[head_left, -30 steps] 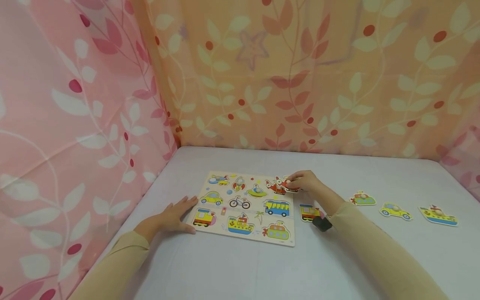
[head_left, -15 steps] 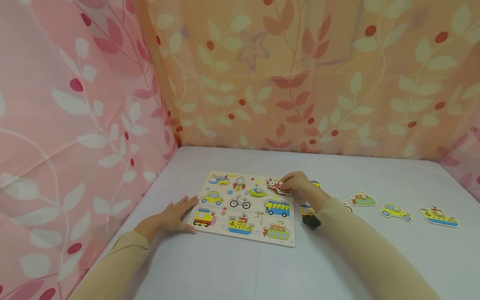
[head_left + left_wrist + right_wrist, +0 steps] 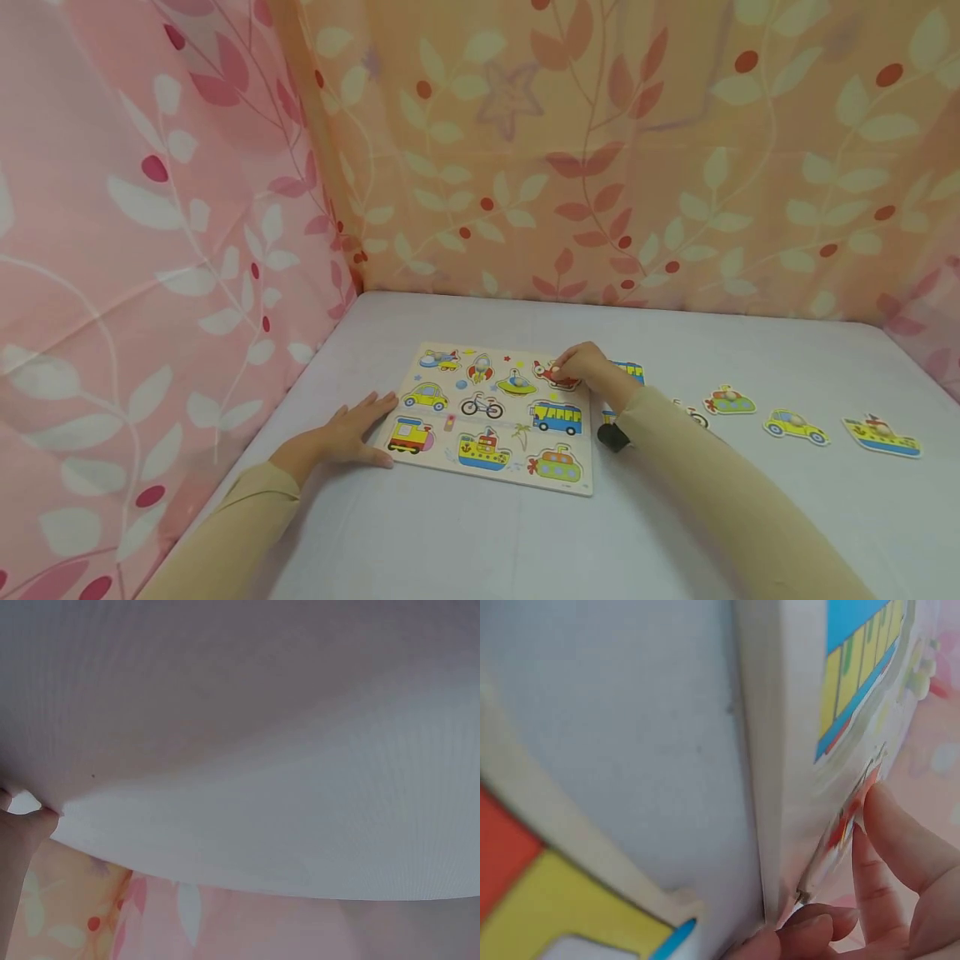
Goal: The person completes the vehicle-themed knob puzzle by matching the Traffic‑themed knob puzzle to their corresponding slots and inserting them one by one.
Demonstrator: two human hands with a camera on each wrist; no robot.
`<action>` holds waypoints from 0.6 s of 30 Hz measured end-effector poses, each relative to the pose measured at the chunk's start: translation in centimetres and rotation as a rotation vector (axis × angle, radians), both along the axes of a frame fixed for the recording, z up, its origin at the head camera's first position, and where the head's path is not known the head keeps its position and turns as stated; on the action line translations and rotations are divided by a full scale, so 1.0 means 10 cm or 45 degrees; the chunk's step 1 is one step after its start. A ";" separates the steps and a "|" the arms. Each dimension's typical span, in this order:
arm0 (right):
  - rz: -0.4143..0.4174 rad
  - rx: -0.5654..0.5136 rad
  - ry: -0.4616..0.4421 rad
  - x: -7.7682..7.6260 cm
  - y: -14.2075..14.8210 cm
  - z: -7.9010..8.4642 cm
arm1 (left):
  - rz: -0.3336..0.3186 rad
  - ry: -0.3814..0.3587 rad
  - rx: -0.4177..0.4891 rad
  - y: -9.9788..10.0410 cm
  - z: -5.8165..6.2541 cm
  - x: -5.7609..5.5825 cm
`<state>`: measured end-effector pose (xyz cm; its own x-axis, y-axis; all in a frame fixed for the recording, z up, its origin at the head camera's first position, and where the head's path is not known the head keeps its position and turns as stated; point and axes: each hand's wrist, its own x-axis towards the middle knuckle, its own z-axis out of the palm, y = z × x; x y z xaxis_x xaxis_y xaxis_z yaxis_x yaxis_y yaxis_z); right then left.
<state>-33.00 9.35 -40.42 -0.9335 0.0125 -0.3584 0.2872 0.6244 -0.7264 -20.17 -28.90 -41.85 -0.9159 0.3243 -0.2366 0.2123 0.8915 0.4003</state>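
The wooden peg puzzle board point(image 3: 517, 433) lies flat, with pictures of vehicles on it. At its upper right corner my right hand point(image 3: 588, 364) pinches the red helicopter piece point(image 3: 546, 372) over the helicopter picture. In the right wrist view, thumb and forefinger meet at the red helicopter piece point(image 3: 847, 817), while other fingers reach past the board's edge. My left hand point(image 3: 352, 429) rests on the table, fingers spread, fingertips at the board's left edge. Airplane, rocket point(image 3: 480, 368) and flying saucer point(image 3: 517, 382) pieces with knobs sit in the board's top row.
Loose pieces lie right of the board: a bus point(image 3: 632, 370), partly hidden bicycle point(image 3: 690, 413) and train point(image 3: 607, 416), submarine point(image 3: 729, 401), car point(image 3: 797, 426) and ship point(image 3: 881, 435). Patterned cloth walls point(image 3: 600, 167) border the white table point(image 3: 450, 533) at back and left.
My right hand has moved slightly left with the helicopter piece, from overlapping beside the helicopter picture to over it. More of the bus piece shows behind the wrist. My left hand stays put.
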 end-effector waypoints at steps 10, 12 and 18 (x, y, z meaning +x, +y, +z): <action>0.057 0.137 -0.020 0.03 -0.04 0.10 | 0.002 -0.001 0.006 0.00 0.00 -0.01; 0.082 0.148 -0.015 0.05 -0.02 0.13 | 0.004 -0.001 0.007 0.01 0.00 -0.01; 0.139 0.155 0.021 0.10 0.11 0.21 | 0.002 0.001 0.004 0.01 0.01 0.01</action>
<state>-31.99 10.47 -38.33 -0.9374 -0.0473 -0.3449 0.2012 0.7349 -0.6477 -20.11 -28.82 -41.78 -0.9165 0.3237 -0.2351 0.2111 0.8905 0.4030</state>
